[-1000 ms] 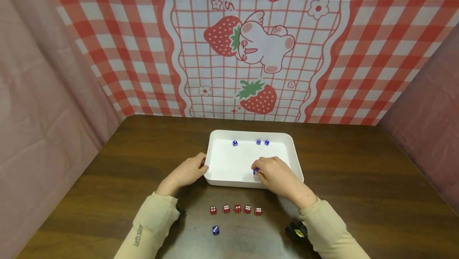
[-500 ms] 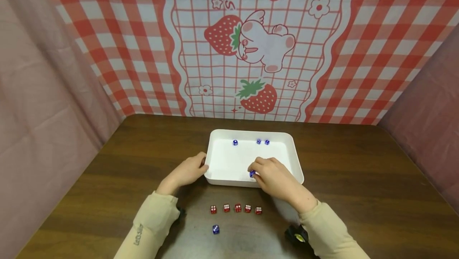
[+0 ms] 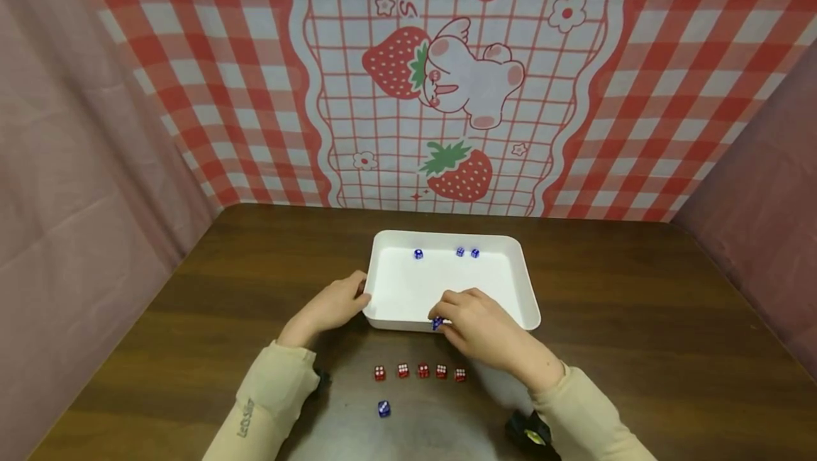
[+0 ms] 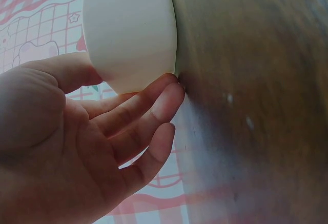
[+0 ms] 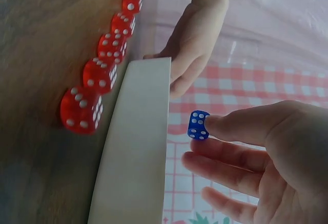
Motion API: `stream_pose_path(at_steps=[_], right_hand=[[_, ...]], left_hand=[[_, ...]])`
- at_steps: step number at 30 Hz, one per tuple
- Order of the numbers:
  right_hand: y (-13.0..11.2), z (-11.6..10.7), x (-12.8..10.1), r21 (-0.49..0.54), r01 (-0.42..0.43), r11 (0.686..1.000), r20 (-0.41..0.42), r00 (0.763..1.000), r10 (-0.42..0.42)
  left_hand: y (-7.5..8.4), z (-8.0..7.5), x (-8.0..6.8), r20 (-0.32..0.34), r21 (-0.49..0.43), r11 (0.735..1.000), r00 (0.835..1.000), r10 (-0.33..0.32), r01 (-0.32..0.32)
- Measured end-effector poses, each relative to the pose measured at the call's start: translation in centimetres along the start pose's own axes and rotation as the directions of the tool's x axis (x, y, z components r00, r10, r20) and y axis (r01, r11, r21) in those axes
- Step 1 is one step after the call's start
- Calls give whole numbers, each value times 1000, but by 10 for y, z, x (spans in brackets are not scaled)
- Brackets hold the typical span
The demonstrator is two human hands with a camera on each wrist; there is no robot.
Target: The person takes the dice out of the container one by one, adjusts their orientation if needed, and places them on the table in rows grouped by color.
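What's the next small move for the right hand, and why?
Probably carry the blue die, pinched in the right hand over the tray front rim, down beside the lone blue die: five red dice already form a row, suggesting a second one.

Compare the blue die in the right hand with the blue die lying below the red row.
The held die is pinched in the right hand over the tray's near rim; the lone blue die rests untouched on the table, nearer the person than the red dice. Both are translucent blue with white pips.
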State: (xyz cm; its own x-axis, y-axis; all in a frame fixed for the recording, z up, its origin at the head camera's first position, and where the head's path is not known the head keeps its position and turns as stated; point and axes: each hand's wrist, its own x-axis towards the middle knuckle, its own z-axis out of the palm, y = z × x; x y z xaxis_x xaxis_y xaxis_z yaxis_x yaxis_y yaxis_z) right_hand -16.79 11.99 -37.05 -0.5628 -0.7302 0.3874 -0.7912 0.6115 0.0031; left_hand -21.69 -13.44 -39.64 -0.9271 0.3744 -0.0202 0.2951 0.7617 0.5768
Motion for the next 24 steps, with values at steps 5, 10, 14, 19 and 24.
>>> stream_pose_path(at_steps=[5,10,14,19,24], right_hand=[[-6,-1,1,3,47,999,-1,999,-47],[-14,0,2,29,63,998,41,997,-65],[-20,-1,2,50,62,997,78,995,-66],[-27,-2,2,59,75,995,110,991,-81],[-33,0,2,48,102,994,125,986,-108]], left_hand=[[1,-1,1,-4,1,1000,1000,3,-3],[2,-2,2,-8,11,1000,1000,11,-11],[1,-1,1,-2,8,1000,1000,3,-3],[-1,0,1,6,4,1000,1000,-4,4],[-2,1,1,2,0,1000,1000,3,-3]])
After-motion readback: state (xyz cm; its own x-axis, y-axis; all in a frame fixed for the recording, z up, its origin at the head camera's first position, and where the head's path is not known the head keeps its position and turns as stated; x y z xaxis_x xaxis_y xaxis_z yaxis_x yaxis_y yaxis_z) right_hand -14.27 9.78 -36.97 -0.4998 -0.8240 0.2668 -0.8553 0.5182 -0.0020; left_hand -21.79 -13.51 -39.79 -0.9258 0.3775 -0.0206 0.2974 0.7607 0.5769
